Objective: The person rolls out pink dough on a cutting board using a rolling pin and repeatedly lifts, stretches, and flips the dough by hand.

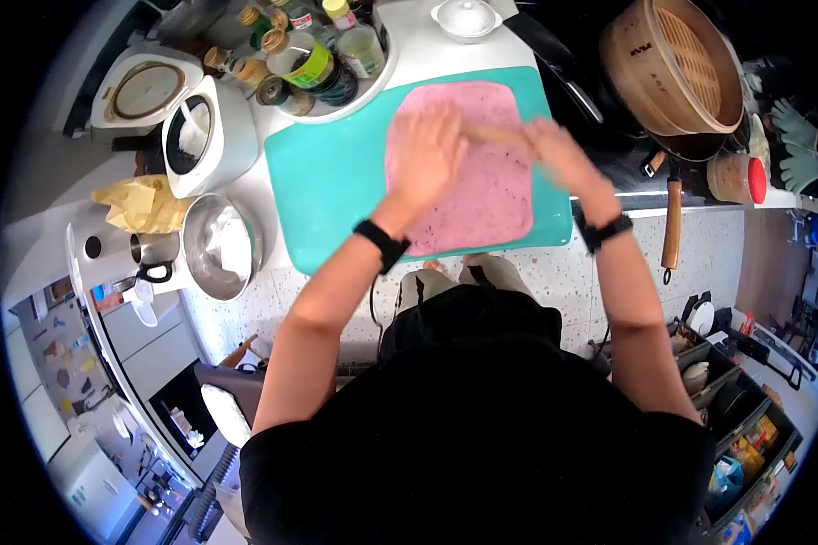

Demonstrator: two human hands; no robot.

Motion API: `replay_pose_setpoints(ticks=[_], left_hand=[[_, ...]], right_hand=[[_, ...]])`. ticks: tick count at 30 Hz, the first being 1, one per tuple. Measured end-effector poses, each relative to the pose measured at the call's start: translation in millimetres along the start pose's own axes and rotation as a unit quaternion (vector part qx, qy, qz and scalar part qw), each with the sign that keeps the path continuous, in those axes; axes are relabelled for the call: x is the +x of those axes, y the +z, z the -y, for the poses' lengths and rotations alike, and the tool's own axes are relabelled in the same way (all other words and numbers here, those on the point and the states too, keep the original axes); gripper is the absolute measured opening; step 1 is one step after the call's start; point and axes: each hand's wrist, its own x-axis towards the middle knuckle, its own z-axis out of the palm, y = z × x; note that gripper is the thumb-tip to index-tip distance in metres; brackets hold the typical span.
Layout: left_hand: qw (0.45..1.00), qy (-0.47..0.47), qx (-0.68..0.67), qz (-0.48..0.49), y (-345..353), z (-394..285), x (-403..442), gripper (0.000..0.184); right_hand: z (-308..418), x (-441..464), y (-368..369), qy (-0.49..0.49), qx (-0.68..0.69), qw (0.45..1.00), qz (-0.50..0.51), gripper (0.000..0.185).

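A flat, rounded sheet of pink dough [482, 195] with dark specks lies on a teal mat [323, 182]. Across its upper part runs a wooden rolling pin [495, 133]. My left hand [427, 153] is over the pin's left end, its fingers laid over the wood and hiding that end. At the other end, my right hand [563, 159] grips the pin near the dough's right edge; motion blurs its fingers. Both wrists wear black bands.
Bottles and jars crowd a round white tray [393, 68] behind the mat. Left stand a white rice cooker [236, 136] and a steel bowl [214, 254]. A lidded white dish [466, 18] sits at the back. Right are a bamboo steamer [632, 59] and a red-lidded jar [734, 177].
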Motion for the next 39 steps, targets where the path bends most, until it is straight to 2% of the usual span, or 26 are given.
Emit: replay_pose_setpoints(ticks=[1, 3, 4, 6, 7, 9, 11, 13, 15, 17, 19, 20, 22, 24, 25, 28, 31, 33, 34, 36, 37, 39], left_hand=[[0.999, -0.001, -0.004, 0.039, 10, -14, -18, 0.050], [0.991, 0.000, 0.037, 0.129, 47, -34, -65, 0.058], [0.991, 0.003, 0.033, 0.130, 56, -43, -81, 0.058], [0.986, -0.046, -0.002, 0.160, 68, -57, -98, 0.066], [0.985, -0.045, -0.005, 0.164, 75, -53, -92, 0.066], [0.984, -0.041, -0.002, 0.176, 92, -40, -76, 0.073], [0.985, -0.044, 0.022, 0.164, 114, -23, -35, 0.072], [0.987, -0.048, 0.063, 0.141, 131, -5, 16, 0.068], [0.986, -0.054, 0.078, 0.139, 146, 11, 67, 0.065], [0.994, -0.058, 0.089, 0.033, 158, 26, 107, 0.058], [0.993, -0.078, 0.072, 0.047, 159, 34, 119, 0.059], [0.992, -0.097, 0.059, 0.047, 159, 40, 131, 0.060], [0.997, -0.062, 0.022, 0.050, 140, 20, 91, 0.060], [0.987, -0.071, -0.035, 0.139, 118, -13, 40, 0.064], [0.986, -0.074, -0.035, 0.143, 123, -9, 34, 0.064], [0.983, -0.061, -0.021, 0.172, 136, 3, 43, 0.067], [0.988, -0.070, -0.012, 0.134, 158, 19, 100, 0.068], [0.993, -0.061, 0.034, 0.091, 167, 26, 128, 0.067], [0.993, -0.062, 0.037, 0.089, 171, 30, 142, 0.067], [0.996, -0.078, 0.020, 0.045, 173, 33, 159, 0.066], [0.995, -0.085, 0.029, 0.039, 176, 34, 157, 0.066], [0.998, -0.044, -0.031, -0.015, 174, 39, 155, 0.067]], right_hand=[[-1, -24, 15, 0.067, 0.081, 0.993, 0.051, 0.032], [-4, -71, 56, 0.000, -0.015, 1.000, -0.005, 0.038], [-5, -86, 85, 0.005, -0.016, 1.000, -0.006, 0.038], [-3, -102, 132, 0.047, -0.071, 0.973, -0.216, 0.051], [1, -97, 136, 0.051, -0.071, 0.973, -0.214, 0.051], [9, -81, 146, 0.145, -0.059, 0.955, -0.253, 0.065], [-10, -38, 127, 0.157, -0.068, 0.956, -0.237, 0.067], [-33, 7, 105, 0.155, -0.137, 0.936, -0.285, 0.067], [-54, 52, 84, 0.181, -0.143, 0.929, -0.288, 0.066], [-88, 102, 70, 0.182, -0.138, 0.929, -0.291, 0.064], [-91, 104, 57, 0.186, -0.135, 0.929, -0.290, 0.062], [-89, 100, 51, 0.150, -0.102, 0.936, -0.302, 0.060], [-71, 76, 38, 0.085, -0.051, 0.937, -0.334, 0.057], [-45, 27, 58, 0.089, -0.032, 0.950, -0.298, 0.060], [-37, 12, 79, 0.110, -0.014, 0.972, -0.205, 0.061], [-48, 33, 90, 0.105, -0.029, 0.975, -0.193, 0.064], [-75, 88, 65, 0.109, -0.087, 0.960, -0.244, 0.065], [-86, 114, 53, 0.126, -0.151, 0.944, -0.264, 0.059], [-93, 126, 46, 0.123, -0.150, 0.944, -0.266, 0.059], [-104, 142, 33, 0.185, -0.060, 0.953, -0.232, 0.049], [-107, 147, 31, 0.157, -0.056, 0.947, -0.275, 0.044], [-106, 134, 27, 0.084, -0.039, 0.962, -0.257, 0.045]])
